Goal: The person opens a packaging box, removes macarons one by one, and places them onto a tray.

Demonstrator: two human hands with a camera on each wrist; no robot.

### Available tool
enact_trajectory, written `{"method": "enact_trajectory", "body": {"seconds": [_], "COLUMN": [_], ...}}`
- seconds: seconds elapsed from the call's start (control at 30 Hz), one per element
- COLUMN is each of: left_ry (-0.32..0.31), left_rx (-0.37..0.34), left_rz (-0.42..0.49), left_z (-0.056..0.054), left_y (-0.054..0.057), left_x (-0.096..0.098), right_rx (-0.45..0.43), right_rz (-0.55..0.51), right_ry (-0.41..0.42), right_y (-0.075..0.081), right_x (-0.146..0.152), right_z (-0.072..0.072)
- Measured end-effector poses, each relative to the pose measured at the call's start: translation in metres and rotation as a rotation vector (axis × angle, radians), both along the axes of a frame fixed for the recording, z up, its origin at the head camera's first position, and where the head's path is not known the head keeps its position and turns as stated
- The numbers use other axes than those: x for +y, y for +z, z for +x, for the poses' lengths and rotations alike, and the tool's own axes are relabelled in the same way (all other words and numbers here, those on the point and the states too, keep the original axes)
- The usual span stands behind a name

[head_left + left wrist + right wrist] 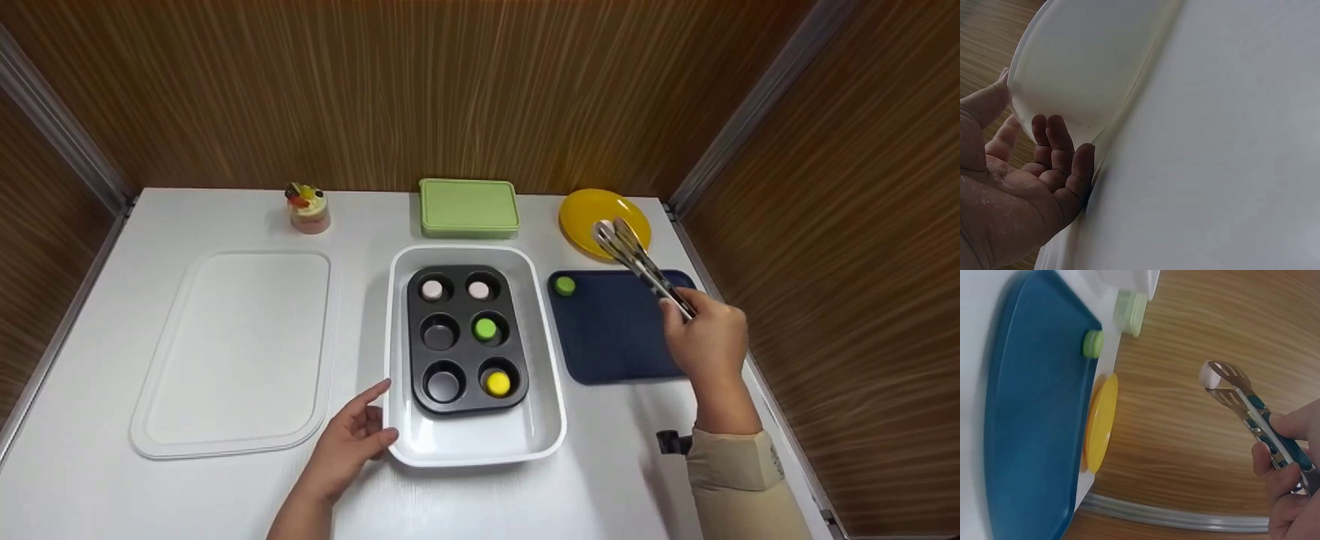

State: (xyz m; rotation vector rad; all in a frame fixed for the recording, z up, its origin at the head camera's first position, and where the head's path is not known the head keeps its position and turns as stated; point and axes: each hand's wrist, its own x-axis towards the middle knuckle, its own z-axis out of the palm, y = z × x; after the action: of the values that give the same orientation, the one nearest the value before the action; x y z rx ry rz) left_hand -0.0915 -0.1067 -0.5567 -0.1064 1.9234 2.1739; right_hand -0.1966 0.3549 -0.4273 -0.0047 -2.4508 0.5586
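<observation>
My right hand (709, 337) grips metal serving tongs (645, 270) with dark handle parts, raised over the right side. Their slotted tips pinch a small whitish round piece (1209, 375). My left hand (351, 439) rests its thumb and index fingertip on the left rim of a white tub (551, 390); its other fingers bend loosely beside the outer wall (1095, 62). Inside the tub lies a dark muffin pan (465, 360). Two pale pink pieces (432, 289) sit in its far cups, a green piece (485, 329) in the middle right cup, a yellow piece (498, 384) in the near right cup.
Right of the tub lies a dark blue tray (619, 337) with a green piece (565, 285) at its far left corner. Behind are a yellow plate (577, 214), a green lidded box (469, 206) and a dessert cup (309, 214). A white lid (240, 352) lies left.
</observation>
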Motion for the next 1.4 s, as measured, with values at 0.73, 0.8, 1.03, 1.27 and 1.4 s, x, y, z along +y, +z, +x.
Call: {"method": "enact_trajectory", "body": {"seconds": [0.73, 0.8, 1.03, 1.27, 1.4], "left_ry": [0.007, 0.007, 0.008, 0.004, 0.004], "left_rx": [0.003, 0.002, 0.001, 0.008, 0.009], "left_rz": [-0.004, -0.004, -0.012, -0.01, 0.006], "left_z": [0.0, 0.0, 0.0, 0.0, 0.001], "left_y": [0.002, 0.002, 0.001, 0.001, 0.0], "left_x": [0.0, 0.0, 0.001, 0.001, 0.0], "right_rx": [-0.323, -0.354, -0.403, -0.427, -0.447], "right_rz": [-0.013, -0.009, 0.005, 0.019, 0.015], "right_ry": [-0.144, -0.15, -0.151, -0.14, -0.128], "right_y": [-0.022, -0.024, -0.034, -0.039, -0.044], "right_x": [0.039, 0.041, 0.043, 0.044, 0.045], "right_z": [-0.01, -0.011, -0.014, -0.016, -0.018]}}
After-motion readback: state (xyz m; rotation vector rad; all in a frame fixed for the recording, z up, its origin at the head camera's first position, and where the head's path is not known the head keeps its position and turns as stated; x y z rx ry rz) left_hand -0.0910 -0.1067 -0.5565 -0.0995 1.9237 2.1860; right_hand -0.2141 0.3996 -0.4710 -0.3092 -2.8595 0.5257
